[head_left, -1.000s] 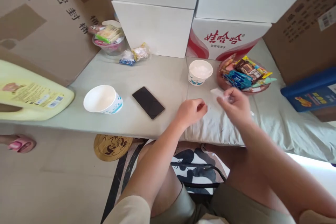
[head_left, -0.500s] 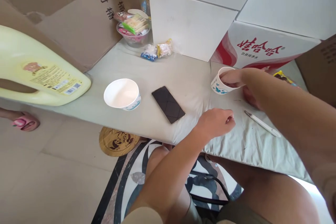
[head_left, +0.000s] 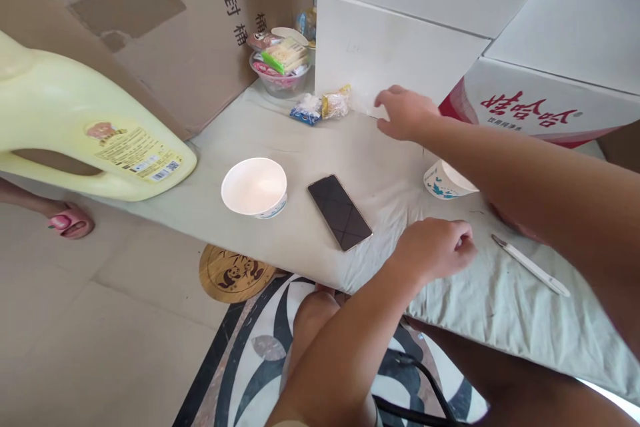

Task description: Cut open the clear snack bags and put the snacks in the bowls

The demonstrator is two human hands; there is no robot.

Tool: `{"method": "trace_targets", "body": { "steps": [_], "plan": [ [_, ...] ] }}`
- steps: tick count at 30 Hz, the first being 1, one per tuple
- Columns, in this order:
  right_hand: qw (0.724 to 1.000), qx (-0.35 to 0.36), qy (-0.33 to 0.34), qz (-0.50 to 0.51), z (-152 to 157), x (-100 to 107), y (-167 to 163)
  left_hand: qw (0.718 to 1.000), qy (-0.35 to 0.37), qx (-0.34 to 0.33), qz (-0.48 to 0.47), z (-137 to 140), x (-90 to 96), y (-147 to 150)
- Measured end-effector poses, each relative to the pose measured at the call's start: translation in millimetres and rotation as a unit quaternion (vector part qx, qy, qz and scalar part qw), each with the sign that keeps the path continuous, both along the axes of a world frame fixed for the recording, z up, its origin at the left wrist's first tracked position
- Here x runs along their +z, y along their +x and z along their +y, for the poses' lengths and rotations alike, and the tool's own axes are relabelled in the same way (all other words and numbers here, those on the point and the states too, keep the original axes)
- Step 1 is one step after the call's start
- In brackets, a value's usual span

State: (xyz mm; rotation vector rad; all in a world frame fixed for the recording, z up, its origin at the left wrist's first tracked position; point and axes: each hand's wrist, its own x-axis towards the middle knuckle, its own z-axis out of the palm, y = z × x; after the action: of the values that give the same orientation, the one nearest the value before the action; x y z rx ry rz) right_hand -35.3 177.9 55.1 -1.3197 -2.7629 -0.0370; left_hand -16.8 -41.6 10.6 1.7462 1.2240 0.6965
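Note:
My right hand [head_left: 407, 113] is raised near the back of the bench, in front of the white boxes. Its fingers are apart and nothing shows between them. Left of it lie a yellow-wrapped snack [head_left: 336, 103] and a blue-and-clear wrapped snack [head_left: 307, 110]. My left hand [head_left: 436, 248] rests curled in a loose fist on the cloth, with nothing visible in it. A paper cup with blue print [head_left: 443, 180] is partly hidden by my right forearm. A smartphone [head_left: 341, 212] and a second white paper bowl [head_left: 254, 188] stand further left.
A white-handled knife or peeler [head_left: 533, 267] lies on the right. A reddish thing under my right arm is mostly hidden. A large yellow jug [head_left: 115, 140] stands on the left, before a cardboard box [head_left: 145, 60]. A clear bowl of packets [head_left: 283, 83] sits at the back corner.
My right hand has come out of the right paper cup and moved left and back towards the wrapped snacks, its fingers now apart. My left hand stays curled. The view has shifted slightly.

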Motion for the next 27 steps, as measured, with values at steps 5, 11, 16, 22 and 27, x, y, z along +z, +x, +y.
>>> {"method": "trace_targets", "body": {
  "steps": [5, 11, 16, 22, 27],
  "plan": [
    [0.995, 0.076, -0.014, 0.066, 39, -50, -77, 0.999, -0.014, -0.007, 0.030, 4, -2.8, -1],
    [0.999, 0.045, -0.005, 0.006, 42, -59, -98, 0.995, -0.031, -0.052, 0.080, 12, -6.4, -13],
    [0.999, 0.019, -0.008, 0.032, 23, -46, -69, 0.998, -0.034, -0.018, 0.047, 7, -5.3, -17],
    [0.982, -0.065, -0.057, 0.167, -51, -9, 13, 0.999, -0.022, -0.010, 0.039, -5, -8.0, -17],
    [0.912, -0.086, -0.072, 0.395, -142, -13, 149, 0.997, -0.019, -0.010, 0.077, -4, -23.2, -19]
  ]
}}
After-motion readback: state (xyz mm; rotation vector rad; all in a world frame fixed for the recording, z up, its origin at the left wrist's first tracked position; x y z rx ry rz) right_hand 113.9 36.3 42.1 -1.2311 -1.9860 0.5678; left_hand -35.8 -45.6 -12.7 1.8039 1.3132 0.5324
